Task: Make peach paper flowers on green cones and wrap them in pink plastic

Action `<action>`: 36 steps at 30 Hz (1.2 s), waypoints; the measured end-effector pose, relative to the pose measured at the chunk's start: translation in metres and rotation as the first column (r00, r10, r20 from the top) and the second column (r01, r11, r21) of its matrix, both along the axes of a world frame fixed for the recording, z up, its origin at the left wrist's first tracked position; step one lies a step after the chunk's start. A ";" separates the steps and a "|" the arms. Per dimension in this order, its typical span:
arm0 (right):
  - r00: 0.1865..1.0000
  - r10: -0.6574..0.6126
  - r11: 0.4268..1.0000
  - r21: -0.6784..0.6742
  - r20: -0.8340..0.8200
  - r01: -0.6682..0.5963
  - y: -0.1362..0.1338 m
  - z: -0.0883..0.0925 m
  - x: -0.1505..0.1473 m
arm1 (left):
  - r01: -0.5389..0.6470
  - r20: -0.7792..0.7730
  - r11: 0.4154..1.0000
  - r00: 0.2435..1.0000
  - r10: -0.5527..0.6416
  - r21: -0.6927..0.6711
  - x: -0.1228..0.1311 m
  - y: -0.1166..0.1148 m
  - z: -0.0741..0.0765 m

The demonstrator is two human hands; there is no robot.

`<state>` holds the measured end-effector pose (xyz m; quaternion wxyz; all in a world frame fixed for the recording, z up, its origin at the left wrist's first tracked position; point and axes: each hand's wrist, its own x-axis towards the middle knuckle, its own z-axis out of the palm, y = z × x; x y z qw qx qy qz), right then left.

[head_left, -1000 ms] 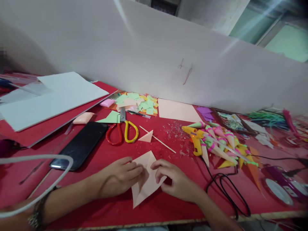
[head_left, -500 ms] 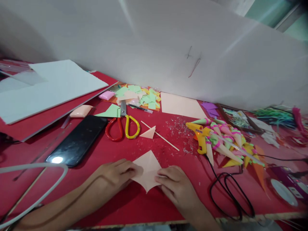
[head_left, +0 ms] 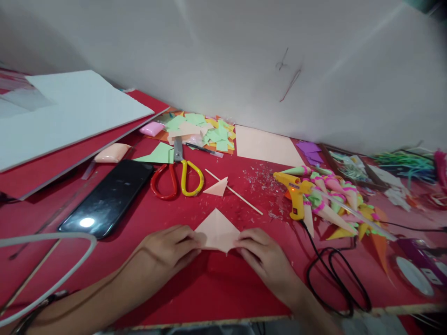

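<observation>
From the head camera, the left hand (head_left: 171, 246) and the right hand (head_left: 268, 263) are each pinching one side corner of the folded peach paper (head_left: 218, 231) with bent fingers. They are pressing it onto the red desk (head_left: 209, 288), likely to keep the fold flat. One pair of scissors (head_left: 176, 179), one phone (head_left: 106, 197) and one glue gun (head_left: 296, 195) are lying just behind.

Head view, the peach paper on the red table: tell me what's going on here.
A person's left hand and right hand hold a folded peach paper triangle by its two side corners, flat on the red table. Red-and-yellow scissors, a black phone and a yellow glue gun lie beyond, untouched.
</observation>
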<state>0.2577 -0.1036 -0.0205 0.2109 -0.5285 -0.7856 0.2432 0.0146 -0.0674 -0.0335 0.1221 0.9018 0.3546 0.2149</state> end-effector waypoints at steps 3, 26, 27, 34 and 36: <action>0.996 -0.075 0.997 -0.033 -0.044 0.073 0.008 0.001 -0.002 | -0.007 -0.008 0.995 1.000 0.007 -0.097 -0.001 0.003 -0.001; 0.903 -0.199 0.970 0.206 0.382 0.127 0.019 -0.012 -0.015 | -0.095 -0.200 0.980 0.971 0.130 0.174 0.009 0.019 -0.001; 0.896 -0.200 0.970 0.207 0.397 0.125 0.019 -0.012 -0.015 | -0.094 -0.214 0.982 0.968 0.128 0.162 0.009 0.019 -0.001; 0.880 -0.205 0.972 0.198 0.428 0.130 0.020 -0.012 -0.016 | -0.061 -0.287 0.996 0.955 0.076 0.061 0.004 0.024 -0.001; 0.881 -0.203 0.972 0.199 0.428 0.127 0.020 -0.013 -0.016 | 0.001 -0.287 1.000 0.958 0.006 0.024 -0.002 0.028 -0.002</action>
